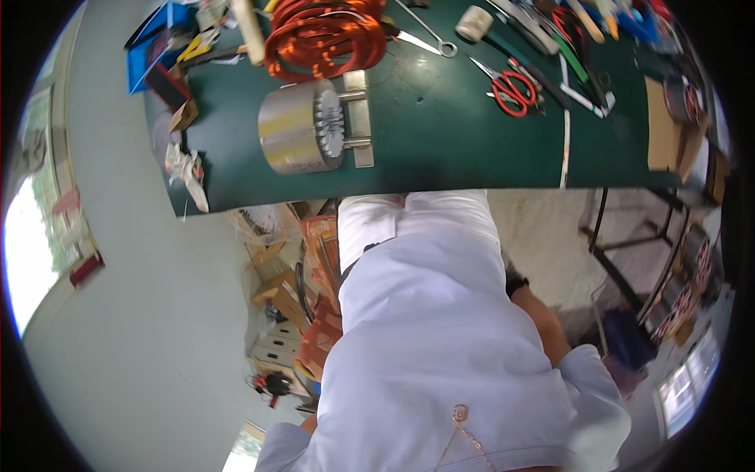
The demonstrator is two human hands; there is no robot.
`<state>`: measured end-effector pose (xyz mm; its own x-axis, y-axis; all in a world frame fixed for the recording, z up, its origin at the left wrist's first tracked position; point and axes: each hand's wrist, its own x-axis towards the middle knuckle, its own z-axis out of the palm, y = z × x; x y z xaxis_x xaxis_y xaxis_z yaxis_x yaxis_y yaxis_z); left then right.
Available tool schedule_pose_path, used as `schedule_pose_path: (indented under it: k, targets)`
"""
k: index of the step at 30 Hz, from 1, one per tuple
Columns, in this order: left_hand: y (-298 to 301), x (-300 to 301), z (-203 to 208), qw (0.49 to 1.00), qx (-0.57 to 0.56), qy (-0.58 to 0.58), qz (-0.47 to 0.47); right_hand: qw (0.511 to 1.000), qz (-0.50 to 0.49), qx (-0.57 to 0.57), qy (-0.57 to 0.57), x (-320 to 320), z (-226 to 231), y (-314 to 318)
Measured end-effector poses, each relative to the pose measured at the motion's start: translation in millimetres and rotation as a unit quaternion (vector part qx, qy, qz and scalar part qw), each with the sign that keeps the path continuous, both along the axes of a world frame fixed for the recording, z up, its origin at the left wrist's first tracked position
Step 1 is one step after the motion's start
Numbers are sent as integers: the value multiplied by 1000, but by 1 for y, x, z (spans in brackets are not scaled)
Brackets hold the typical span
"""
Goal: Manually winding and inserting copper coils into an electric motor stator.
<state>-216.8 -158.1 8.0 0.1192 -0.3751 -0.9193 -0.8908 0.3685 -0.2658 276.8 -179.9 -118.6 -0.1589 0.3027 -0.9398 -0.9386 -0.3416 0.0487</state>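
Note:
My right forearm hangs down beside my body, below the table's front edge. Something dark, perhaps a glove, covers my right hand [515, 281]. Its fingers do not show, and I cannot see anything held. My left hand is out of view; only a bit of that arm shows by the sleeve. On the green table [464, 157] lies a silver metal cylinder, a motor stator [295, 130] with slotted teeth at its right end. Against it stands a metal bracket [359, 118] with two rods. Behind these is a heap of copper wire coils [326, 35].
Red-handled scissors [513, 93], a ring-ended rod [447, 49], a white spool [474, 23] and several hand tools lie toward the back. A blue bin [141, 67] and a crumpled cloth [187, 171] are at left. Cardboard [662, 126] sits at right, above a black metal frame [629, 240].

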Motion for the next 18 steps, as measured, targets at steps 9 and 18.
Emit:
schedule_pose_path:
  k: [9,18]
  targets:
    - [50,-123,3,965,-52,-58,-250,957,-179,-185,-136,-77,7,-40]
    - [87,-231,-2,894,-99,-114,-422,883,282,-168,-334,-219,114,-231]
